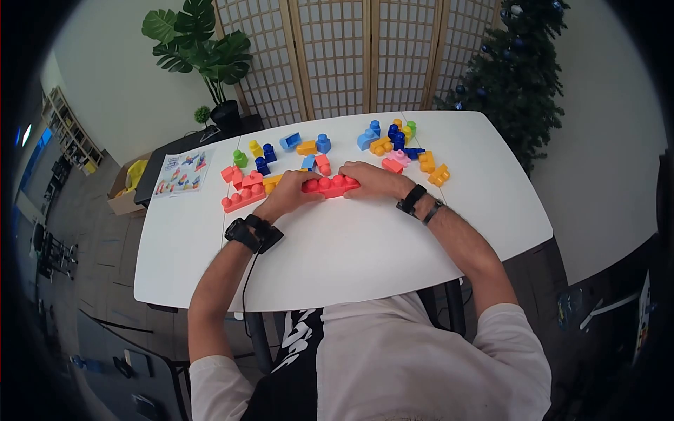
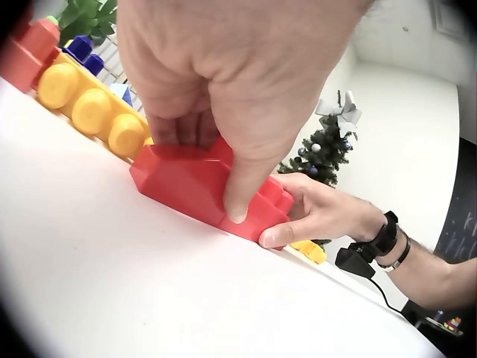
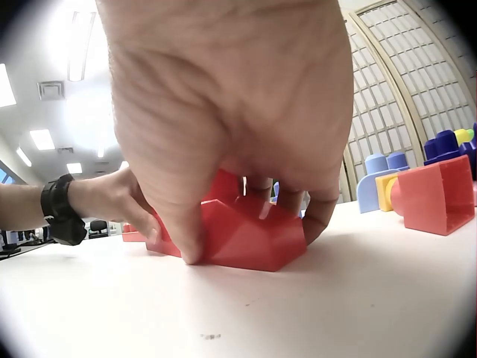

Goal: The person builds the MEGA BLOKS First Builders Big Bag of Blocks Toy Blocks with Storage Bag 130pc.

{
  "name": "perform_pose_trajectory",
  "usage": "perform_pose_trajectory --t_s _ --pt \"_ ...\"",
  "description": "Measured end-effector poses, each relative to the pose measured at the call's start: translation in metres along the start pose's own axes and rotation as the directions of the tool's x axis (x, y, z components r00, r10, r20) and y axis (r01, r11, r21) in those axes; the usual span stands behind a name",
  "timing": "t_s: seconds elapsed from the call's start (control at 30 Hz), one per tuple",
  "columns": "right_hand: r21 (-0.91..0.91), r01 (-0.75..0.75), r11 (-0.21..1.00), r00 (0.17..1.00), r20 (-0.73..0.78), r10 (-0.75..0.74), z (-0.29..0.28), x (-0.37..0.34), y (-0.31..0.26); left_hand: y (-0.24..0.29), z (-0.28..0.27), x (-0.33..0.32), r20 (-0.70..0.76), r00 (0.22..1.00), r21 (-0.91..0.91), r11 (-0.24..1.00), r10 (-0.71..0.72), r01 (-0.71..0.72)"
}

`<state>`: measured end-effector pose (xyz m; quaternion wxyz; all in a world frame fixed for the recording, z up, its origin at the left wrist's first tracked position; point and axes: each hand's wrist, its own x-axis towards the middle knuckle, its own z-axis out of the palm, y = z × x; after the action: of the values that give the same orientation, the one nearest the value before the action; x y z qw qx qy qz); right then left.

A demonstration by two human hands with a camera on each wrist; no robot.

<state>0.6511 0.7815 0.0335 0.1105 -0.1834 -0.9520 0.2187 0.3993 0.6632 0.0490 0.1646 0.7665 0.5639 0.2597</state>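
Observation:
A long red toy building block [image 1: 331,188] with a row of round studs lies on the white table, close in front of the person. The left hand [image 1: 289,194] grips its left end, thumb [image 2: 237,198] on the near side and fingers over the far side. At the other end the right hand [image 1: 375,180] holds it the same way, its thumb [image 3: 191,242] low against the near face. In the left wrist view the block's sloped end [image 2: 179,183] sits on the tabletop. Just behind the hands stand a small red block [image 1: 323,165] and a light blue block [image 1: 308,163].
Left of the hands lie another long red block [image 1: 243,200] and a yellow block [image 1: 272,182]. Several coloured blocks are scattered along the far side, including an orange one [image 1: 439,175] at right. A printed picture sheet [image 1: 184,173] lies at the table's left edge.

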Motion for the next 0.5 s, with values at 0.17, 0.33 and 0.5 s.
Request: perform_pose_trajectory --t_s 0.17,0.33,0.5 --pt "0.039 -0.044 0.998 0.997 0.059 0.042 -0.006 -0.002 -0.010 0.006 0.000 -0.005 0.018 1.000 0.024 1.000 -0.007 0.006" --pt "0.008 -0.026 1.000 1.000 0.014 0.026 0.000 -0.007 -0.012 0.001 0.004 -0.008 0.005 0.999 -0.006 0.999 0.043 -0.043" --pt "0.007 -0.032 0.999 0.999 0.019 0.032 0.003 -0.005 -0.011 0.007 0.001 -0.009 0.017 0.999 0.003 1.000 0.029 -0.029"
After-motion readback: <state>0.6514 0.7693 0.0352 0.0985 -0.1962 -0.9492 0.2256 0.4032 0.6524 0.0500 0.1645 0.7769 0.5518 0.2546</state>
